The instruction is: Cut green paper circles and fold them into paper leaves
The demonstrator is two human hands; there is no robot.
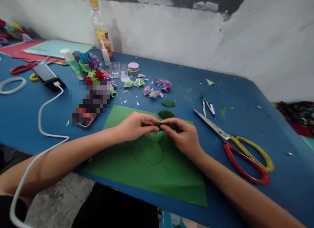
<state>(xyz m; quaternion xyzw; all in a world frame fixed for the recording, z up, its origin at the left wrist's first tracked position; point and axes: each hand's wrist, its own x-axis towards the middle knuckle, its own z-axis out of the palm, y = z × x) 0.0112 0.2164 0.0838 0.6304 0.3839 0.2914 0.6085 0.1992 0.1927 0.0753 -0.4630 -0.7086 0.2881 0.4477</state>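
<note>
My left hand (137, 126) and my right hand (183, 134) meet over a green paper sheet (147, 172). Both pinch a small dark green paper piece (160, 124) between thumbs and fingers; much of it is hidden by the fingers. Faint round outlines show on the sheet below. Just beyond the fingertips lie a dark green paper piece (166, 114) and a dark green folded paper wedge (168, 103). Large scissors (220, 133) with one yellow and one red handle rest, blades parted, right of my right hand.
Behind the sheet are purple and light green folded papers (153, 94) and scraps. A compass (208, 107) lies right. Toward the left stand a glue stick (72, 63), a bottle (101, 31) and a phone (92, 105). A white cable (40, 115) crosses near my left arm.
</note>
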